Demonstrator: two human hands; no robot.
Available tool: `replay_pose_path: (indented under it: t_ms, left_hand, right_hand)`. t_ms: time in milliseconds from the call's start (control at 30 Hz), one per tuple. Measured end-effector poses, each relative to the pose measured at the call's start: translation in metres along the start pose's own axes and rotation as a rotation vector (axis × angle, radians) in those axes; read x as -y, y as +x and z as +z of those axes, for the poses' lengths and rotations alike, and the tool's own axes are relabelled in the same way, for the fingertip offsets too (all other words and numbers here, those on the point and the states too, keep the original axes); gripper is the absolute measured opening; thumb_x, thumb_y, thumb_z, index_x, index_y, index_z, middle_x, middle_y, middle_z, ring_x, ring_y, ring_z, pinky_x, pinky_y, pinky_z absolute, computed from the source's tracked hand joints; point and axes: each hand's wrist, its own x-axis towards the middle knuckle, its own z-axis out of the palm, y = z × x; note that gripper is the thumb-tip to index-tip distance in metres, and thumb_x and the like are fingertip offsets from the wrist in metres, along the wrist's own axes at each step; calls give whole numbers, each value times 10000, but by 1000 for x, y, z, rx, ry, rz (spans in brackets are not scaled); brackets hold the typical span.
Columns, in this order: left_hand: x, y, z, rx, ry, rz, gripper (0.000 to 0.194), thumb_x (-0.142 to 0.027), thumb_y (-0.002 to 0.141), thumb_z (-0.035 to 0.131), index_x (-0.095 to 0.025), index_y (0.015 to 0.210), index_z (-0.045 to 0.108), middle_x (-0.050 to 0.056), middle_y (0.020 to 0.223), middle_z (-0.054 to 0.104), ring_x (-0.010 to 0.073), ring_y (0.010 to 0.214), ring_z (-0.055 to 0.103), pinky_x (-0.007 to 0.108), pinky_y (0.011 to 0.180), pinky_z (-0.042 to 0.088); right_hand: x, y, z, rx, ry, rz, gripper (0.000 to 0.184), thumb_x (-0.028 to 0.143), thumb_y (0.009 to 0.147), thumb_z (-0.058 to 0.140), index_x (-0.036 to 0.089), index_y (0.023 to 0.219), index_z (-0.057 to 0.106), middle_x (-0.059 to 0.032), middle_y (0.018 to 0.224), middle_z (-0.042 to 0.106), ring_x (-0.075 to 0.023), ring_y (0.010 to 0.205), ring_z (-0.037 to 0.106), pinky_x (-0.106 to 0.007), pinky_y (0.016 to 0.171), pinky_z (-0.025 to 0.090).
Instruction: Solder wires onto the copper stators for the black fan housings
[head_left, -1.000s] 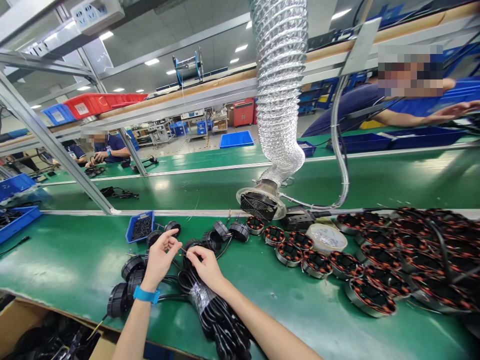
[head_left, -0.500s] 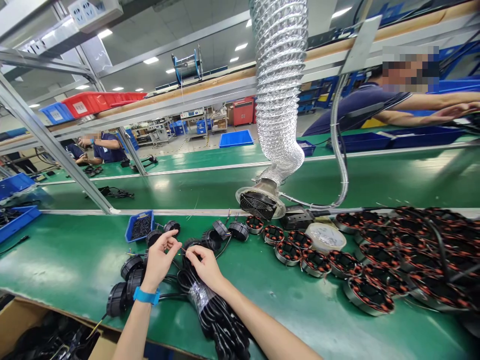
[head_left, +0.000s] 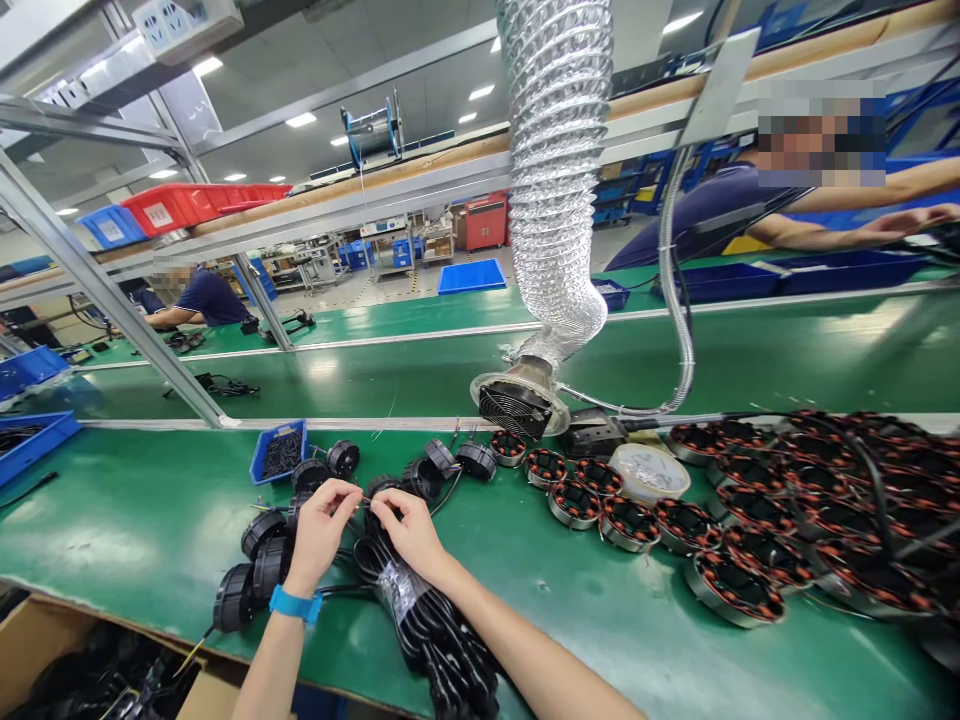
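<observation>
Pinching thin wires (head_left: 365, 499) (ends hidden), both hands (head_left: 324, 525) close together, black cables (head_left: 442, 640) below.

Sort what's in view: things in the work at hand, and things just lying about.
Likely in the work:
- thin wire between left hand and right hand
- black cable bundle
- black round housings

Apparently just lying about:
- metal rings
- far blue tray
- red bins
</observation>
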Motion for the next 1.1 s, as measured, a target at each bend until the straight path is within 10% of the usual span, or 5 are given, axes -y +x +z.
replay_pose_path:
  t_ms: [1100]
  left_hand:
    - [9, 8, 4, -177, -112, -19, 234, -366, 805, 692, -181, 936, 636, 24, 833, 657, 148, 764, 618, 256, 720, 512]
  right_hand:
    - [-1, -1, 1, 4, -6, -10, 236, 271, 892, 517, 178, 692, 603, 4, 674, 573, -143, 652, 509, -245, 645, 391]
